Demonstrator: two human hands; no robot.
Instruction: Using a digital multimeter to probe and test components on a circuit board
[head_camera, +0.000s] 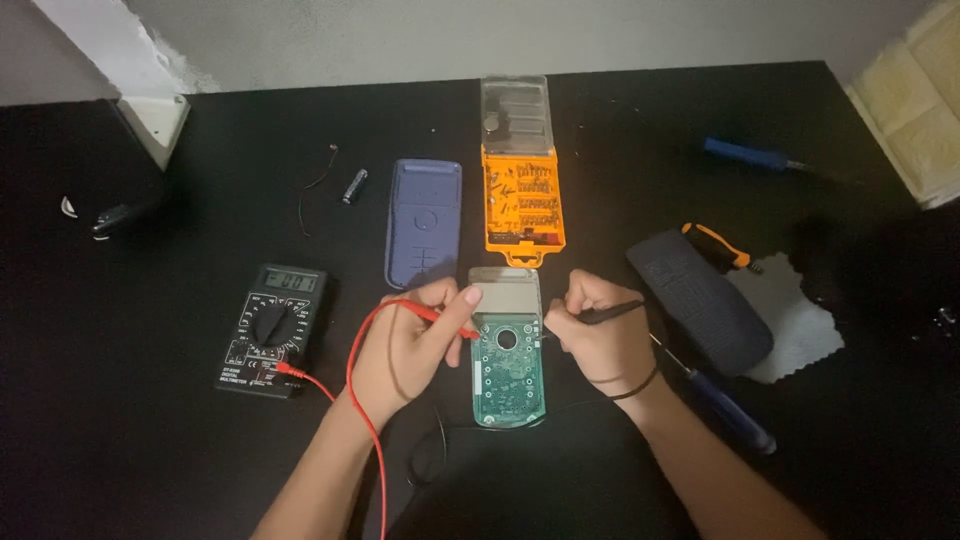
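Note:
An opened calculator with a bare green circuit board (508, 375) lies on the black table in front of me. My left hand (410, 345) grips a red multimeter probe (440, 318), its tip touching the board's left edge. My right hand (598, 335) grips a black probe (612, 313), its tip pressed on the board's right side. The red lead (352, 385) runs back to a black multimeter (272, 328) at the left.
The calculator's blue back cover (424, 222) lies behind the board, next to an open orange bit set (524, 205). A dark case (698, 300) on a white cloth (795, 325), an orange-handled screwdriver (718, 245), blue screwdrivers (735, 412) and a small battery (354, 186) lie around.

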